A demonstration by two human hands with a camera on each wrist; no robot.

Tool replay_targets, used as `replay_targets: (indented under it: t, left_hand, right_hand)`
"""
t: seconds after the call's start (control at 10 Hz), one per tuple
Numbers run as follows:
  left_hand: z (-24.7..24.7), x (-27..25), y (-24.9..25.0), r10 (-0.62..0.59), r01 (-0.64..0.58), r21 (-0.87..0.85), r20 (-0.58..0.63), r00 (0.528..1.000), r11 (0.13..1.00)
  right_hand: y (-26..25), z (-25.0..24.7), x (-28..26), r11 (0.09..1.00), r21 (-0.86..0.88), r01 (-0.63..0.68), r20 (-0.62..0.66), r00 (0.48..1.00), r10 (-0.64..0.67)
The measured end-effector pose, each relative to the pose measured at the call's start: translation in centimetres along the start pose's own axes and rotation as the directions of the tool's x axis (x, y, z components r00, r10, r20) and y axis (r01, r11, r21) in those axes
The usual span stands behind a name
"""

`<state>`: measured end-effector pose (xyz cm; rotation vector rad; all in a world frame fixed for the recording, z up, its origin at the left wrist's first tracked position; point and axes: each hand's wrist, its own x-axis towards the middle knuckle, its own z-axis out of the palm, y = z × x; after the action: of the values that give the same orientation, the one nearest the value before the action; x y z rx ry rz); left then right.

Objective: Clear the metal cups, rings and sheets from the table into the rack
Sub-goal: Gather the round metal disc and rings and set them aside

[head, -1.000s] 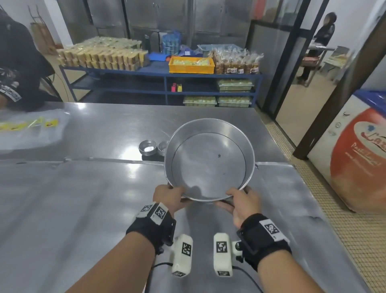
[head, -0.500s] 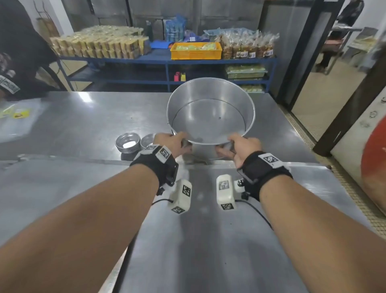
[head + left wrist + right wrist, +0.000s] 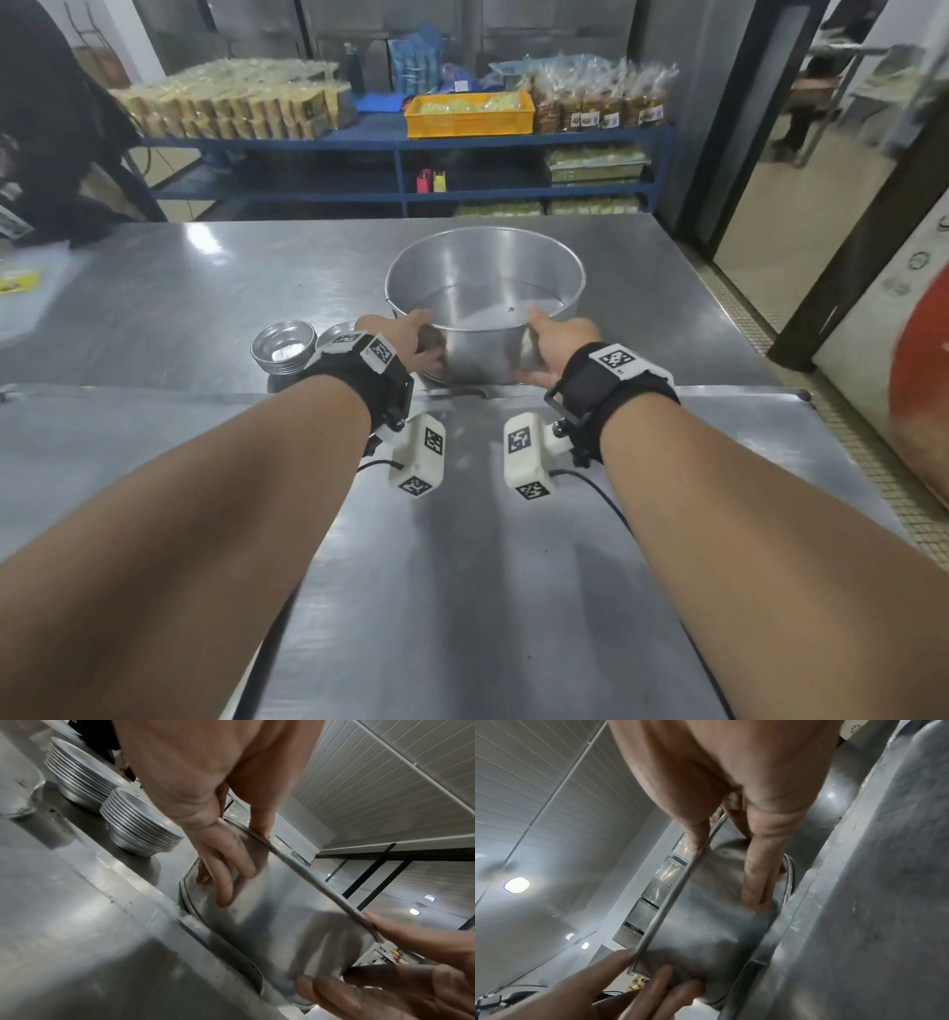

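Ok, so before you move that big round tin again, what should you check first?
1. Left hand on the round metal pan: thumb over the rim, fingers flat on the wall. Ok.
2. Right hand likewise on the other side. Ok.
3. Pan upright and level: ok.
4. Pan fully down on the steel table: cannot tell, its near base sits on a thin round sheet.
5. Two stacks of small metal cups stand apart from the pan, close beside the left wrist: ok, but mind them.
6. Rack to put things in: not in view, cannot tell.
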<state>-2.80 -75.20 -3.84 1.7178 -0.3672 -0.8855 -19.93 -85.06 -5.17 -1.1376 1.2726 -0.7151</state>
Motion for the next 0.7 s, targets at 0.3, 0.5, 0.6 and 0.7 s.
replay_targets:
  t: [0.3, 0.5, 0.6, 0.7]
  left_hand:
    - [-1.2, -5.6, 0.7, 0.055, -0.081, 0.312, 0.093, 0.994, 0.947]
    - [-2.8, -14.2, 3.9, 0.204, -0.282, 0.622, 0.195, 0.959, 0.730]
    - [-3.9, -19.6, 5.8, 0.335, -0.414, 0.733, 0.265, 0.904, 0.539]
    - [-5.0, -26.0, 7.6, 0.430, -0.556, 0.728, 0.386, 0.816, 0.401]
  right_hand:
    - [-1.0, -0.9, -8.9, 0.950, -0.307, 0.065, 0.020, 0.998, -0.062]
    - [-3.7, -4.3, -15.7, 0.675, -0.714, 0.188, 0.048, 0.974, -0.220]
    - [-5.7, -6.7, -20.6, 0.552, -0.809, 0.204, 0.066, 0.964, -0.259]
    - [-7.4, -9.5, -26.5, 0.450, -0.870, 0.201, 0.069, 0.954, -0.292]
